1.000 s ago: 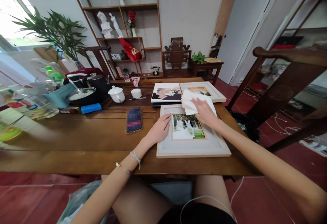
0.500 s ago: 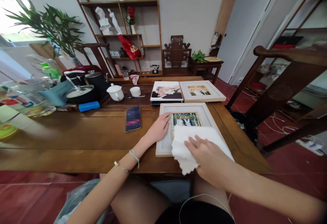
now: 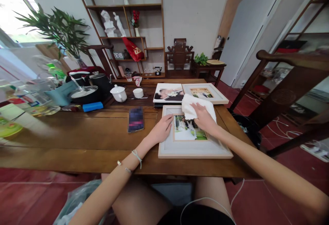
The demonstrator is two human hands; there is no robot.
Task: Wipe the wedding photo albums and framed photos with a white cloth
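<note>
A photo frame (image 3: 195,152) with a pale wood border and grey mat lies flat on the wooden table in front of me. It shows a couple in a garden. My left hand (image 3: 162,129) rests on the frame's left side, fingers stretched out and lying flat. At the frame's far edge, my right hand (image 3: 204,117) presses down on a white cloth (image 3: 189,103), with its fingers over the top. The cloth covers the upper part of the frame and overlaps the near edge of the framed picture behind. Part of the couple is hidden under the hand and cloth.
Behind lie a photo panel (image 3: 168,92) and a second frame (image 3: 221,97). A phone (image 3: 135,119) is left of my hand. Farther left stand a white lidded cup (image 3: 118,93), a small white bowl (image 3: 138,92), a blue object (image 3: 93,107) and a kettle (image 3: 99,81).
My right hand has slid the white cloth from the frame's near right part to its far edge, uncovering the lower photo. My left hand stays on the frame's left side.
</note>
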